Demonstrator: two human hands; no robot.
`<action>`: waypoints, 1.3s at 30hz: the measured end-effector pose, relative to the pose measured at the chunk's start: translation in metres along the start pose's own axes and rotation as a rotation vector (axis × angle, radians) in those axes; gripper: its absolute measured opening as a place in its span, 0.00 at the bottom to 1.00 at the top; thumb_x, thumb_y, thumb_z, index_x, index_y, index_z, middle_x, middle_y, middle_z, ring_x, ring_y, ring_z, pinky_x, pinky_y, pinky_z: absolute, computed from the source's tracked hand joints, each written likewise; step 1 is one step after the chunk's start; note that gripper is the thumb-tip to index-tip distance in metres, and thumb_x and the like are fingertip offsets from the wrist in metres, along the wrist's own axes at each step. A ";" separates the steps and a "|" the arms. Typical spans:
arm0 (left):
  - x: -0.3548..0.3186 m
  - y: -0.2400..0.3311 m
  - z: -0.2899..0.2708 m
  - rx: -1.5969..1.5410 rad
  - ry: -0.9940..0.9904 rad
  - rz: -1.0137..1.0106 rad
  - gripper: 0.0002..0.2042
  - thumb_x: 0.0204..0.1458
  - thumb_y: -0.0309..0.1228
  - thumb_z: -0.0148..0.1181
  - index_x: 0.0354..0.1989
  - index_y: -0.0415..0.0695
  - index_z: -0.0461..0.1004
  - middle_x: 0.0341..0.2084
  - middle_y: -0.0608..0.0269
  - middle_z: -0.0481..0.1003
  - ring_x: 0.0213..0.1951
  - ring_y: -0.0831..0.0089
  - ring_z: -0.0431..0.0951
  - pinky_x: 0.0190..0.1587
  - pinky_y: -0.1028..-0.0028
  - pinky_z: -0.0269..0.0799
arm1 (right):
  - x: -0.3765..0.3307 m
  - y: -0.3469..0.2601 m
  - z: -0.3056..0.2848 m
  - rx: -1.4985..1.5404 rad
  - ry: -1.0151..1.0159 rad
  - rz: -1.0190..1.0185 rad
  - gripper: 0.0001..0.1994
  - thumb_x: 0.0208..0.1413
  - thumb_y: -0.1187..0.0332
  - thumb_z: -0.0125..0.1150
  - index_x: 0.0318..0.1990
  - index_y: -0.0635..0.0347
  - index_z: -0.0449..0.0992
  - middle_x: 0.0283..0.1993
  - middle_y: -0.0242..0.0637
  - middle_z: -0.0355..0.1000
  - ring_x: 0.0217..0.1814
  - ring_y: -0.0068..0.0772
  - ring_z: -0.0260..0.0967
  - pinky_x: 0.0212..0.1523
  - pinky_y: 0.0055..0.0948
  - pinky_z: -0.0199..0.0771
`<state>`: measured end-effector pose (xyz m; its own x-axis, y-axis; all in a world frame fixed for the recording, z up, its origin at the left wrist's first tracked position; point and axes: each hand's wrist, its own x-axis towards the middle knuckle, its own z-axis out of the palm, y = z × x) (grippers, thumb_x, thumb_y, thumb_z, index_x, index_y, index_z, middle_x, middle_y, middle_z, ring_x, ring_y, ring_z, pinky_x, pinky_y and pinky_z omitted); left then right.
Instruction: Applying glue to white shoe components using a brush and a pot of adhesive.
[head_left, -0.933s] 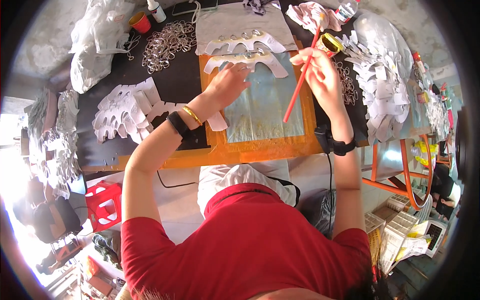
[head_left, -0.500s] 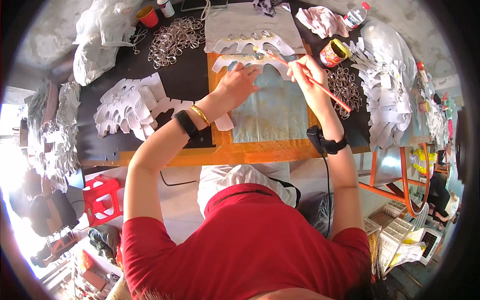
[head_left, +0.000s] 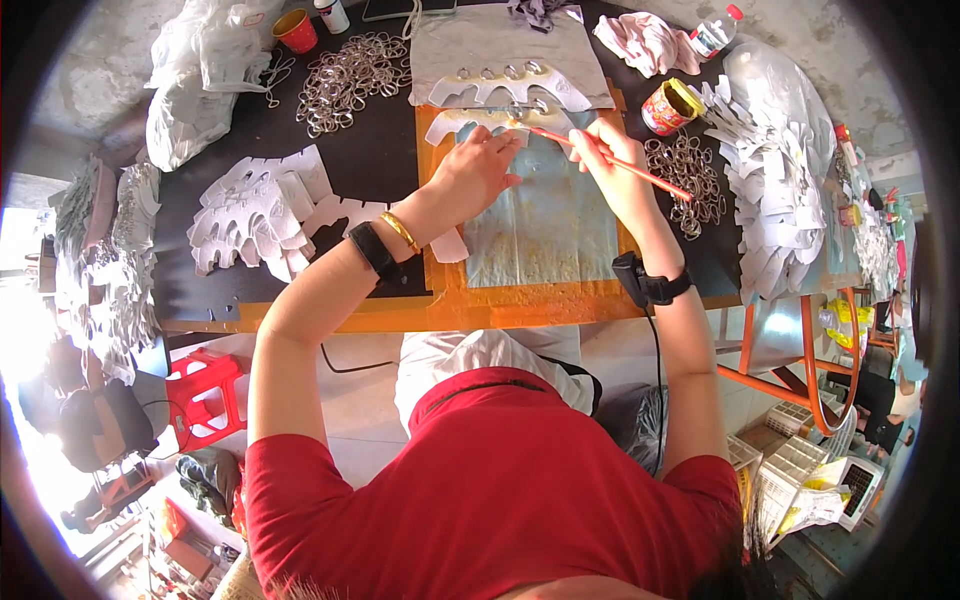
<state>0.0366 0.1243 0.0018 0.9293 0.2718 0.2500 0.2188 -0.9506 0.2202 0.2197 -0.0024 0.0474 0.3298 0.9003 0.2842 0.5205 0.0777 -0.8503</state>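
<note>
My right hand (head_left: 612, 165) is closed round a thin red-handled brush (head_left: 640, 172). The brush points left, and its tip touches or hovers just over the nearer white scalloped piece (head_left: 447, 122). On that piece's near edge rest the fingertips of my left hand (head_left: 474, 172), with the thumb held apart and nothing gripped. Yellowish smears mark the piece around the brush tip. Just beyond lies a second scalloped piece (head_left: 560, 92), with several metal rings (head_left: 512, 71) along its upper edge. Beneath my hands is a stained bluish sheet (head_left: 540, 235).
A heap of metal rings (head_left: 350, 80) lies back left, another ring pile (head_left: 690, 180) to the right. Stacked white pieces (head_left: 255, 210) sit left. A yellow-rimmed red tub (head_left: 668, 108) stands beyond my right hand. More white pieces (head_left: 765, 190) are bundled at the right edge.
The brush tip has come toward me, from near the gap between the two pieces onto the nearer one. My right hand has shifted slightly nearer and left; my left hand barely moved.
</note>
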 end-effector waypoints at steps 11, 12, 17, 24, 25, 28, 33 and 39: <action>0.001 -0.006 0.003 0.122 -0.098 0.042 0.24 0.53 0.40 0.57 0.55 0.39 0.67 0.55 0.58 0.67 0.53 0.58 0.65 0.58 0.66 0.61 | -0.014 -0.029 -0.028 0.175 0.226 0.064 0.05 0.58 0.70 0.59 0.33 0.62 0.72 0.23 0.29 0.71 0.23 0.14 0.64 0.24 0.16 0.62; 0.004 -0.002 0.001 -0.078 0.011 -0.008 0.21 0.52 0.39 0.59 0.52 0.41 0.71 0.54 0.56 0.69 0.50 0.58 0.68 0.55 0.65 0.65 | -0.017 -0.027 -0.036 0.156 0.249 0.055 0.04 0.57 0.71 0.59 0.34 0.62 0.73 0.24 0.28 0.70 0.23 0.14 0.64 0.24 0.15 0.62; 0.002 -0.036 -0.059 -0.415 0.103 -0.252 0.09 0.50 0.26 0.60 0.40 0.41 0.77 0.35 0.54 0.78 0.36 0.55 0.79 0.40 0.67 0.75 | -0.012 -0.034 -0.053 -0.047 0.104 -0.136 0.13 0.61 0.74 0.48 0.52 0.60 0.70 0.46 0.36 0.73 0.41 0.23 0.71 0.42 0.24 0.71; 0.006 -0.157 -0.069 -0.054 0.171 -0.426 0.08 0.50 0.29 0.59 0.34 0.38 0.79 0.31 0.47 0.77 0.34 0.54 0.78 0.38 0.63 0.73 | 0.011 -0.033 -0.040 0.377 0.138 -0.057 0.10 0.64 0.70 0.48 0.48 0.64 0.72 0.40 0.36 0.73 0.35 0.20 0.71 0.40 0.24 0.76; 0.010 -0.159 -0.065 -0.096 0.192 -0.380 0.08 0.49 0.30 0.60 0.33 0.38 0.79 0.30 0.47 0.77 0.34 0.54 0.79 0.38 0.63 0.73 | 0.015 -0.032 -0.035 0.381 0.125 -0.044 0.12 0.64 0.72 0.48 0.53 0.62 0.67 0.42 0.40 0.73 0.34 0.23 0.72 0.40 0.25 0.77; 0.018 -0.164 -0.054 -0.109 0.188 -0.349 0.08 0.48 0.32 0.61 0.31 0.39 0.79 0.29 0.48 0.77 0.34 0.53 0.78 0.38 0.62 0.73 | 0.023 -0.044 -0.014 0.541 0.143 -0.062 0.26 0.62 0.75 0.49 0.65 0.52 0.48 0.45 0.49 0.73 0.38 0.30 0.75 0.43 0.28 0.78; 0.029 -0.174 -0.044 -0.004 0.148 -0.379 0.08 0.44 0.33 0.63 0.28 0.41 0.79 0.27 0.51 0.77 0.32 0.55 0.78 0.36 0.64 0.73 | 0.035 -0.047 0.004 0.708 0.075 0.143 0.11 0.61 0.72 0.55 0.48 0.68 0.72 0.43 0.41 0.75 0.45 0.31 0.75 0.47 0.26 0.76; 0.024 -0.186 -0.060 -0.095 0.120 -0.422 0.11 0.41 0.34 0.67 0.32 0.44 0.79 0.24 0.57 0.77 0.29 0.61 0.78 0.34 0.66 0.73 | 0.048 -0.025 0.011 0.163 0.157 -0.011 0.09 0.61 0.69 0.55 0.44 0.65 0.72 0.30 0.29 0.74 0.28 0.17 0.69 0.31 0.17 0.68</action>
<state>0.0002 0.3170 0.0235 0.7224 0.6534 0.2263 0.5378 -0.7365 0.4103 0.2143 0.0433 0.0772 0.4497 0.8225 0.3483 0.3951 0.1665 -0.9034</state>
